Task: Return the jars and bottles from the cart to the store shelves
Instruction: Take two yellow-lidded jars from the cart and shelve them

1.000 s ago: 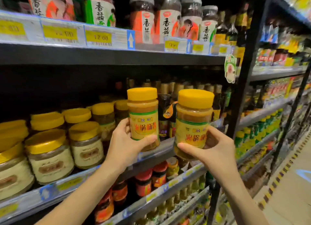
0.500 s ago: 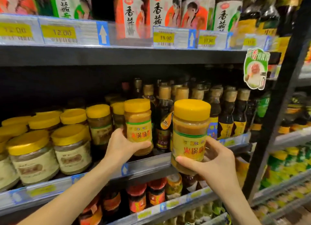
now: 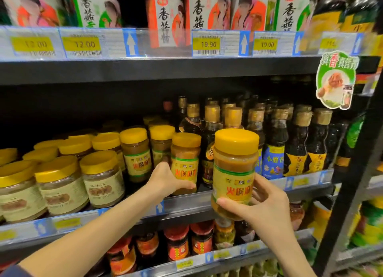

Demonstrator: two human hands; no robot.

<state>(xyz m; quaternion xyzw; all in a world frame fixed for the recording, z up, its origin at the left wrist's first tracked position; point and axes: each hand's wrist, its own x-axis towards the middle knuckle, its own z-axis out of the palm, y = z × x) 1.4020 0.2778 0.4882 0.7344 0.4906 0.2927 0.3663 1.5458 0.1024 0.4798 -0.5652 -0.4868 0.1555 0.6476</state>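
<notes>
While the left hand (image 3: 165, 180) wraps its fingers round an upright yellow-lidded jar (image 3: 185, 162) at the middle shelf's (image 3: 186, 206) front edge, just right of a matching jar (image 3: 136, 154), the right hand (image 3: 267, 206) grips a second jar (image 3: 235, 173), upright too. That one hangs forward of the shelf lip — so the left jar seems nearer its slot.

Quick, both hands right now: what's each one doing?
Left hand: holding a yellow-lidded jar at the shelf.
Right hand: holding a second jar, off the shelf.
</notes>
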